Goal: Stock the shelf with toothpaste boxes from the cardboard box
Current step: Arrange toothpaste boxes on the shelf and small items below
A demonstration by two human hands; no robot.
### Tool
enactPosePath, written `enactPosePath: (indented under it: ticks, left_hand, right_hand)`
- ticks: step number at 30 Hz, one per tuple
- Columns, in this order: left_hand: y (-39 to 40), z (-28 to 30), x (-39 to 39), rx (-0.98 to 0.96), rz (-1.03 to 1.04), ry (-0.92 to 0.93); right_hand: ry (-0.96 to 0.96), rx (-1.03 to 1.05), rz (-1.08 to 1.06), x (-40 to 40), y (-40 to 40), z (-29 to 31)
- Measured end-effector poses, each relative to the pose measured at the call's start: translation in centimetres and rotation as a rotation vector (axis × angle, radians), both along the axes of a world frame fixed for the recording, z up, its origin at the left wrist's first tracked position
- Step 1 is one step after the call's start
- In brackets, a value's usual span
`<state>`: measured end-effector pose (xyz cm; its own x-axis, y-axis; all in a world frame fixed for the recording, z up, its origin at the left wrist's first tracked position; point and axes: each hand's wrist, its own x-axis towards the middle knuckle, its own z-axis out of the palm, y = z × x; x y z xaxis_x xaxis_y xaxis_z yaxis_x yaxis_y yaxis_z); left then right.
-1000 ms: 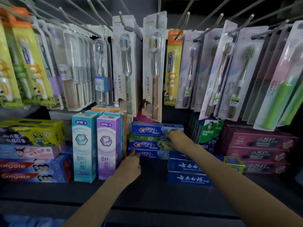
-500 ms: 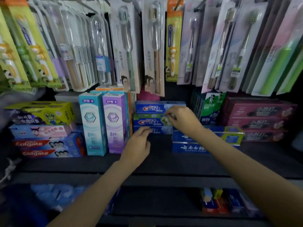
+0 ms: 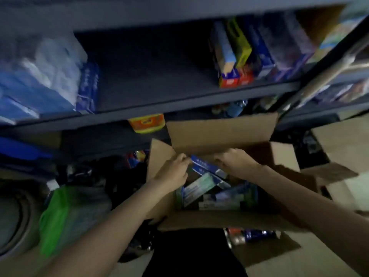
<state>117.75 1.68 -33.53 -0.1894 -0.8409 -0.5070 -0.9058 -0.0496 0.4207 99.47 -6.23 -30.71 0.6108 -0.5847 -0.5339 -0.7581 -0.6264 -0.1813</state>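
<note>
An open cardboard box [image 3: 219,221] stands on the floor below the dark shelf [image 3: 179,101], its flaps spread out. Several toothpaste boxes [image 3: 199,187] lie jumbled inside it. My left hand [image 3: 173,171] reaches in from the left, and its fingers pinch the left end of a blue toothpaste box [image 3: 207,166] lying on top. My right hand [image 3: 234,160] hovers just behind that same box with its fingers bent downward. Blur hides whether it holds anything.
Upright boxes [image 3: 235,56] stand at the right of the lower shelf, and blue packs [image 3: 40,80] at its left. An orange package [image 3: 146,123] sits under the shelf edge. A green bag [image 3: 63,212] lies left of the box, and more cardboard [image 3: 343,142] lies to the right.
My view dropped from the upper toothpaste shelf to the floor. Both hands left the stacked boxes there and moved down into the cardboard box. My left hand took hold of a blue box.
</note>
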Motion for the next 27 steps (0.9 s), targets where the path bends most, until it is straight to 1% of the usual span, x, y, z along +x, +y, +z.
enactPosePath:
  ticks: [2,3,7,9,12,15,18,21,24,27]
  left_hand:
    - [0.7,-3.7,-0.1,0.09,0.04,-0.015]
    - [1.1,-5.2,-0.1,0.125,0.071,-0.03]
    - [1.2,-10.7,-0.4,0.202,0.122,-0.068]
    - [0.3,-13.4,-0.8,0.198,0.136,-0.054]
    - [-1.8,-17.2,-1.8,0.18,0.134,-0.022]
    - [-3.6,-20.4,-2.9,0.167,0.129,0.003]
    - [-4.3,-23.1,-3.6,0.177,0.163,0.018]
    - [-4.0,-24.8,-4.0,0.203,0.186,0.022]
    - [-3.4,-25.8,-4.1,0.216,0.196,0.019]
    - [-3.0,-26.0,-4.1,0.229,0.202,0.006]
  right_hand:
    - [0.114,0.113,-0.06,-0.6,0.7,-5.4]
    - [0.141,0.163,-0.086,-0.9,1.0,-8.3]
    - [0.147,0.235,-0.121,-1.7,2.1,-19.0]
    - [0.183,0.191,-0.14,-2.1,1.7,-23.0]
    - [0.339,0.083,-0.232,-3.3,0.2,-27.7]
    - [0.433,0.1,-0.238,-4.5,-1.0,-31.6]
    - [0.429,0.141,-0.24,-4.7,-1.6,-35.0]
    - [0.435,0.174,-0.284,-4.3,-1.9,-37.0]
    - [0.414,0.216,-0.325,-3.8,-2.1,-37.8]
    - [0.302,0.235,-0.363,-4.4,-2.5,-38.5]
